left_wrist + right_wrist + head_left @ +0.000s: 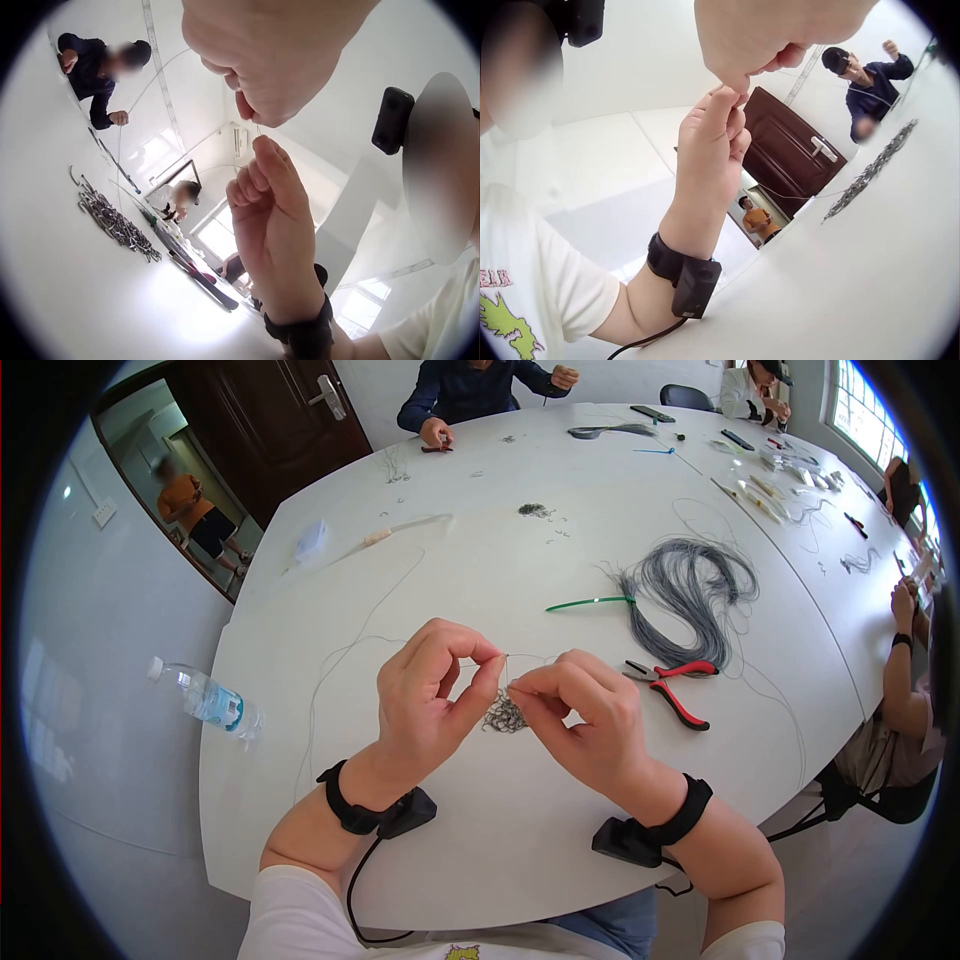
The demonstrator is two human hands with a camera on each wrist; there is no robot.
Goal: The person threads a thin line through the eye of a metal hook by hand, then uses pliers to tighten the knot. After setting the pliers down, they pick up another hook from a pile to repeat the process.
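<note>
My left hand [425, 690] pinches a thin grey fishing line [507, 672] between thumb and index finger, and a tiny dark tip shows at those fingertips; I cannot tell if it is a hook. Just below and to the right, my right hand [590, 710] pinches the same line with thumb and index finger. A short stretch of it runs between the two hands. Behind the fingertips lies a pile of small metal fish hooks [505, 715] on the white table, also seen as a heap of hooks [112, 217] in the left wrist view.
Red-handled pliers [685, 690] lie right of my right hand, before a grey line bundle [690, 595] with a green cable tie [590, 603]. Loose line loops across the table [440, 850]. A water bottle [215, 702] is at far left. Other people sit around the table.
</note>
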